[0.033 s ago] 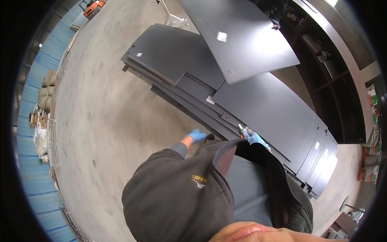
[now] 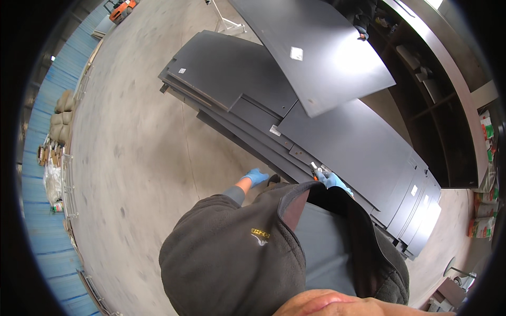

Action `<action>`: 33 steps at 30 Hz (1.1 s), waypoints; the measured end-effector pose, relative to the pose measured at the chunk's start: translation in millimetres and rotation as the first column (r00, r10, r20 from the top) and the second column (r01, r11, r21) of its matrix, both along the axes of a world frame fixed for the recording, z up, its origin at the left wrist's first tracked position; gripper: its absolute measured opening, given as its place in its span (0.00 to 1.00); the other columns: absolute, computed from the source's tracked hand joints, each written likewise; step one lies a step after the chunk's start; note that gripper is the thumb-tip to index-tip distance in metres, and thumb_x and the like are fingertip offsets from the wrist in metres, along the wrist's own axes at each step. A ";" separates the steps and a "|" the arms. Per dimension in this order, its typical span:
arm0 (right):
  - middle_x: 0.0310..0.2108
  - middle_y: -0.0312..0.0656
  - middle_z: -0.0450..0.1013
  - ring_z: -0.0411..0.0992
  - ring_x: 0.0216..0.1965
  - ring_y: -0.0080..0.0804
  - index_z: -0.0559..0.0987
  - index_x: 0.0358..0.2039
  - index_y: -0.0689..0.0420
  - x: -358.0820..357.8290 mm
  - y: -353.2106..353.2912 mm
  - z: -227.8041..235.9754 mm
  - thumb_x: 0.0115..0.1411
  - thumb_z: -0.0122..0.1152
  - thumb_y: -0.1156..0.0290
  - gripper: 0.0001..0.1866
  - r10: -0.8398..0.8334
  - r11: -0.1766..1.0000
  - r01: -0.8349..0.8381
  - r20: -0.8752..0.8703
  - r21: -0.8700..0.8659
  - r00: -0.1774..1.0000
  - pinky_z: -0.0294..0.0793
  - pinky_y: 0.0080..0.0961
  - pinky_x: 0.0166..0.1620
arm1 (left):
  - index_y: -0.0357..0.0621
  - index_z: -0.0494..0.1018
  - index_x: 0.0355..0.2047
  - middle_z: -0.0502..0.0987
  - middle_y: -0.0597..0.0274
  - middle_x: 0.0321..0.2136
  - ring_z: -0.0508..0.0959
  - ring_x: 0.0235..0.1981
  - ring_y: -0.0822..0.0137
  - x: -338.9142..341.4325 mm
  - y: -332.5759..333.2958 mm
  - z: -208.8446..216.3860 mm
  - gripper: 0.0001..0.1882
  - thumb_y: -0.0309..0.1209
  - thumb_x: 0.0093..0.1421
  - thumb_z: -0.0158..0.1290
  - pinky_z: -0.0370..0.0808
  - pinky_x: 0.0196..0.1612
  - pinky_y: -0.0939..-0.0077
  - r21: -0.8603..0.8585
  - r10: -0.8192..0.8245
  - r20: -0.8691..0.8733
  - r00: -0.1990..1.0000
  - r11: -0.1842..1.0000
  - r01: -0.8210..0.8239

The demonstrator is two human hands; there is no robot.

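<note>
One hand tool (image 2: 314, 166) is pinched in the right hand (image 2: 332, 180); the left hand's (image 2: 256, 177) grip I cannot tell. The raised panel (image 2: 321, 68) could scuff the panel stack (image 2: 348, 147) if the co-worker's hand (image 2: 363, 36) slips.

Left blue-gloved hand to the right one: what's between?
Head view: between left hand and right hand lie a small dark rounded thing, possibly a shoe tip, and the grey panel stack's near edge.

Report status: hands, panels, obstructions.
Left hand beside panel stack, seemingly empty. Right hand gripping small tool. Raised panel, in co-worker's hand, hiding part of the stack.
</note>
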State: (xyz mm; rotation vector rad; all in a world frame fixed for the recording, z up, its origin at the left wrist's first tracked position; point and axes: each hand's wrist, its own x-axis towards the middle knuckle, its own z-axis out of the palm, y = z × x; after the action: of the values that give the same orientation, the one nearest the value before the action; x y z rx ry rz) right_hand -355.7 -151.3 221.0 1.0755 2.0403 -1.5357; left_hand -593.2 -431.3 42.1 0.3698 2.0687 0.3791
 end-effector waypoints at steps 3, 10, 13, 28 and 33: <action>0.25 0.37 0.74 0.72 0.30 0.28 0.79 0.31 0.59 -3.1 -5.6 5.7 0.75 0.49 0.38 0.34 0.023 0.999 -0.024 0.009 0.039 1.000 0.72 0.27 0.41 | 0.32 0.72 0.65 0.75 0.37 0.64 0.74 0.67 0.43 1.2 -4.0 4.8 0.43 0.56 0.60 0.58 0.70 0.68 0.57 -0.024 0.004 -0.004 1.000 1.000 -0.005; 0.26 0.36 0.73 0.71 0.30 0.27 0.79 0.30 0.58 -5.0 -11.3 -9.9 0.75 0.50 0.39 0.32 -0.039 0.999 0.039 -0.007 -0.007 0.999 0.70 0.28 0.40 | 0.33 0.71 0.67 0.73 0.39 0.66 0.72 0.68 0.44 2.8 -4.6 18.6 0.44 0.55 0.60 0.58 0.69 0.70 0.58 -0.081 0.001 0.020 1.000 0.997 0.000; 0.26 0.36 0.73 0.70 0.30 0.27 0.79 0.30 0.58 -3.9 -11.3 -13.1 0.75 0.49 0.40 0.32 -0.068 0.997 0.068 -0.021 -0.033 0.997 0.70 0.27 0.39 | 0.34 0.70 0.68 0.72 0.39 0.67 0.71 0.69 0.44 5.4 -5.0 17.8 0.45 0.55 0.60 0.58 0.68 0.70 0.58 -0.084 0.019 0.037 0.999 0.996 -0.015; 0.30 0.48 0.79 0.80 0.30 0.41 0.76 0.47 0.60 -9.3 45.6 -57.7 0.68 0.62 0.50 0.23 0.349 0.937 -0.343 -0.142 0.063 0.926 0.80 0.37 0.36 | 0.31 0.72 0.65 0.75 0.37 0.64 0.74 0.66 0.44 5.2 -0.6 -17.0 0.43 0.56 0.61 0.60 0.71 0.68 0.58 -0.028 -0.036 0.021 0.999 0.999 0.037; 0.23 0.39 0.77 0.75 0.20 0.30 0.82 0.29 0.56 -45.6 78.9 -47.2 0.75 0.42 0.36 0.37 0.117 0.987 -0.095 0.179 -0.131 0.977 0.75 0.30 0.28 | 0.31 0.70 0.66 0.73 0.37 0.66 0.72 0.69 0.45 17.3 -0.3 -25.2 0.44 0.56 0.62 0.59 0.69 0.70 0.59 0.017 0.007 0.031 1.000 1.000 -0.008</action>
State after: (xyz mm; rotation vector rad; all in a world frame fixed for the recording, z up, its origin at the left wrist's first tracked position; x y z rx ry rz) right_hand -401.3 -72.3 173.9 1.0063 1.8244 -1.4292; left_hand -575.9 -431.6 16.9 0.3644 2.0386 0.4044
